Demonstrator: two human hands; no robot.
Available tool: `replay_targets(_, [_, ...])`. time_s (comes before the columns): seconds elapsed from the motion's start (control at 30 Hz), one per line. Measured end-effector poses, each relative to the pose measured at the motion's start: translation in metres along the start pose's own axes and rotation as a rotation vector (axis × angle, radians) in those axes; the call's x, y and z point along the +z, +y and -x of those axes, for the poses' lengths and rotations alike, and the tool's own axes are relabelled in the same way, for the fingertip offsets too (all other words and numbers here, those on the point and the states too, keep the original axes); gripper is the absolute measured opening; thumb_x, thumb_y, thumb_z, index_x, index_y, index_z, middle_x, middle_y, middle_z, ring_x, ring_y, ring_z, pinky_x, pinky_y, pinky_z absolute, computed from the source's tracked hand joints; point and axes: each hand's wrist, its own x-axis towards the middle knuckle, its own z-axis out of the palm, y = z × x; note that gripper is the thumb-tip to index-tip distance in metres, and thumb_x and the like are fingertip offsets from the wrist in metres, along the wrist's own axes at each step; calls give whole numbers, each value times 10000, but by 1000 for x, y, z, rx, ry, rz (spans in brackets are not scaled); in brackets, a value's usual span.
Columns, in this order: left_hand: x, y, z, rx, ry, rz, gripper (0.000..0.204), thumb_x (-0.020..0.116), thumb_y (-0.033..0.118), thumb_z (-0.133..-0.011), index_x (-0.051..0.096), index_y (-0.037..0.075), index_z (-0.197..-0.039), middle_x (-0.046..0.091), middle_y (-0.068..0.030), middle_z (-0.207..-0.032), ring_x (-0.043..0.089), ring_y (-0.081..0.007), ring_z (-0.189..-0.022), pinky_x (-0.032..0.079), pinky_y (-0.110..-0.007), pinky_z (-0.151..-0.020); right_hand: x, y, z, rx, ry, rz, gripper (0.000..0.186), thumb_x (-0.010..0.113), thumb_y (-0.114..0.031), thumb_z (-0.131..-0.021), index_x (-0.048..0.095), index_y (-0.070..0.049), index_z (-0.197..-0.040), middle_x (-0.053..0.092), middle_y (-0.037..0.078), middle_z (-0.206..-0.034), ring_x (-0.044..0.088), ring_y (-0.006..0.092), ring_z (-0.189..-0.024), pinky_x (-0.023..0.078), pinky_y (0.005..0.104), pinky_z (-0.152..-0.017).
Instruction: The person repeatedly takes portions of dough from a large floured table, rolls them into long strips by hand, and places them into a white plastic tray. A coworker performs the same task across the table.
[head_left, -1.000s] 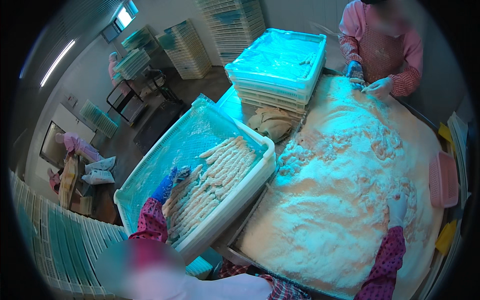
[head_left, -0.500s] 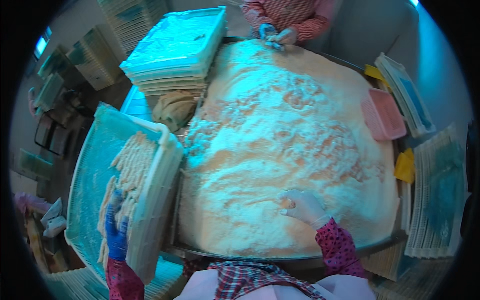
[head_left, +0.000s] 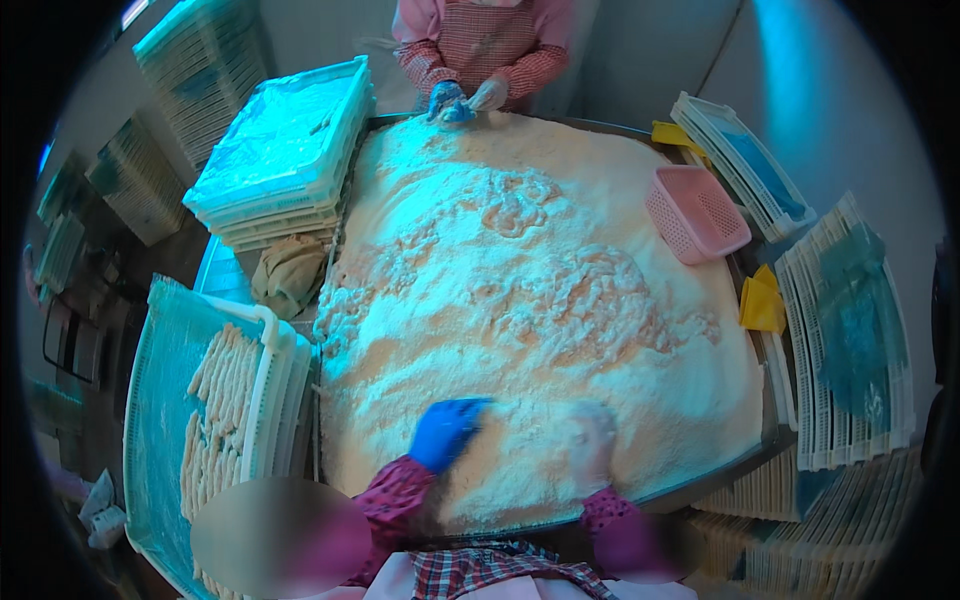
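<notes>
My left hand [head_left: 447,432], in a blue glove, is at the near side of a broad bed of white flour-like powder [head_left: 400,390]. Its fingers point toward the right and their tips are hidden or blurred. Just right of it, my right hand [head_left: 590,440] in a whitish glove is down at the powder, smeared by motion. What either hand holds, if anything, I cannot make out. Lumpy coated pieces [head_left: 570,300] lie in the middle of the powder. At the left, a tray [head_left: 155,400] holds rows of powder-coated strips [head_left: 222,385].
A film-covered tray stack [head_left: 285,130] and a crumpled tan cloth [head_left: 288,275] lie at the far left. Across the table, a co-worker's gloved hands [head_left: 465,100] meet over the edge. Right are a pink basket [head_left: 697,215], a yellow cloth [head_left: 763,300] and stacked trays [head_left: 850,330].
My left hand has left the strips in the tray and moved right to the powder. My right hand has shifted slightly within the powder. The whole view has turned somewhat.
</notes>
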Motion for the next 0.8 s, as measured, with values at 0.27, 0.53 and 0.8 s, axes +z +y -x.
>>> replay_targets(0.27, [30, 18, -9, -200, 245, 246, 372, 634, 93, -784, 575, 80, -1151, 614, -110, -1064, 583, -278, -919, 473, -367, -791, 25, -71, -28, -100, 1, -141, 331, 540, -103, -793, 582, -100, -1121, 556, 104, -1174, 491, 317, -1046, 355, 427, -930])
replay_targets(0.53, [13, 74, 17, -621, 334, 1866, 514, 453, 314, -946, 357, 12, -1351, 512, -86, -1281, 512, -205, -1124, 392, -331, -981, 44, -102, -31, -435, -222, -213, 527, 412, -274, -903, 368, -107, -1401, 307, 125, -1467, 214, 306, -1383, 47, 557, -1103])
replay_targets(0.8, [6, 24, 26, -660, 586, 1853, 480, 400, 340, -979, 367, 46, -1356, 562, -48, -975, 506, -121, -719, 450, -295, -677, 49, -114, -82, -230, -220, -610, 688, 566, -401, -852, 348, -11, -1374, 321, 232, -1419, 293, 376, -1322, 206, 435, -1095])
